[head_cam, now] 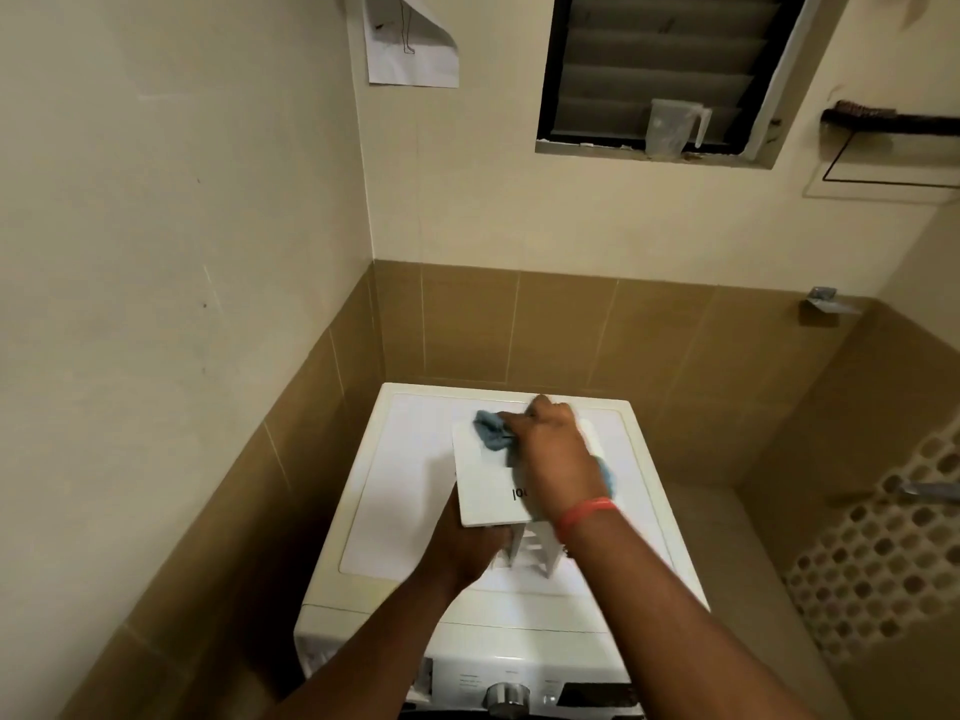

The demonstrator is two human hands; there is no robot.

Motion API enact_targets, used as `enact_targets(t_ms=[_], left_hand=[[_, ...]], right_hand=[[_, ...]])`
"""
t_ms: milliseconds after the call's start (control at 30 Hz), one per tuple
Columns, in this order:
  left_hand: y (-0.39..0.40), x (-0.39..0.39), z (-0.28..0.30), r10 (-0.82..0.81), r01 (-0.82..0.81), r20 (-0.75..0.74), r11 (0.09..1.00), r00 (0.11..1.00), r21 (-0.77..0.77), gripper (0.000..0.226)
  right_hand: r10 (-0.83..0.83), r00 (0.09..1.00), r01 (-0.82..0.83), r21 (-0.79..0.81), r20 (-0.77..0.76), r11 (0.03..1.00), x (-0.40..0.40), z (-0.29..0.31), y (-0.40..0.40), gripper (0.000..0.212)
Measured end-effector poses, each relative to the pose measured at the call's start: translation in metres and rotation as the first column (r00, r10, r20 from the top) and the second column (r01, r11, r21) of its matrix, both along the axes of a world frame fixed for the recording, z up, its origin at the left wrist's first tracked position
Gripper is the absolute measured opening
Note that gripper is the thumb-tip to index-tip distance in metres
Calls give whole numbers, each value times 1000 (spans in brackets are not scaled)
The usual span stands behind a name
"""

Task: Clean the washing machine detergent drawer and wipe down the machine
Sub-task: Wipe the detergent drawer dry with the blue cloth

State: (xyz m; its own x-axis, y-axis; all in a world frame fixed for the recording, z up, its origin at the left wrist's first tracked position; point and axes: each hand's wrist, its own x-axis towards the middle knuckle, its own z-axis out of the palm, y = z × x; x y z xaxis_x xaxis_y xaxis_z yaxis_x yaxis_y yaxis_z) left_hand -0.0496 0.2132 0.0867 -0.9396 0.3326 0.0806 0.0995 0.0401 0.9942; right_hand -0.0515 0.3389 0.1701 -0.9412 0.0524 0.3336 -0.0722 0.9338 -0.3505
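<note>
My left hand [470, 545] gripped the drawer [488, 485] from below, holding it above the machine [395, 511] with its long axis running away from me, while my right hand [550, 439], nearer its far end, pinched the cloth [488, 432] against its face.

Both forearms reach forward over the washing machine [498, 511]. The left hand [470, 537] curls under the detergent drawer [491, 478], holding it above the machine's top. The right hand [550, 433], fingers curled, pinches a blue cloth [488, 431] against the drawer's front panel.
</note>
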Motion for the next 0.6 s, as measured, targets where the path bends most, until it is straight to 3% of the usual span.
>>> enact_targets(t_ms=[167, 233, 367, 433, 533, 600], left_hand=[[-3, 3, 2, 0, 1, -16, 999, 1000, 45, 41], [-1, 4, 5, -11, 12, -28, 999, 1000, 37, 41], [2, 6, 11, 7, -6, -46, 999, 999, 31, 46], [2, 4, 9, 22, -21, -40, 1000, 999, 10, 47], [1, 2, 5, -11, 11, -25, 1000, 1000, -12, 42], [0, 3, 5, -1, 1, -3, 1000, 1000, 7, 44]], right_hand=[[-289, 957, 289, 53, -8, 956, 4, -3, 57, 37], [-241, 970, 241, 82, -13, 967, 4, -1, 45, 45], [44, 999, -45, 137, 9, 990, -2, 4, -11, 52], [109, 994, -109, 132, 6, 985, -4, 8, -27, 52], [92, 996, -94, 138, 17, 986, -1, 5, -5, 54], [-39, 999, 42, 132, -25, 990, 1, -1, 29, 49]])
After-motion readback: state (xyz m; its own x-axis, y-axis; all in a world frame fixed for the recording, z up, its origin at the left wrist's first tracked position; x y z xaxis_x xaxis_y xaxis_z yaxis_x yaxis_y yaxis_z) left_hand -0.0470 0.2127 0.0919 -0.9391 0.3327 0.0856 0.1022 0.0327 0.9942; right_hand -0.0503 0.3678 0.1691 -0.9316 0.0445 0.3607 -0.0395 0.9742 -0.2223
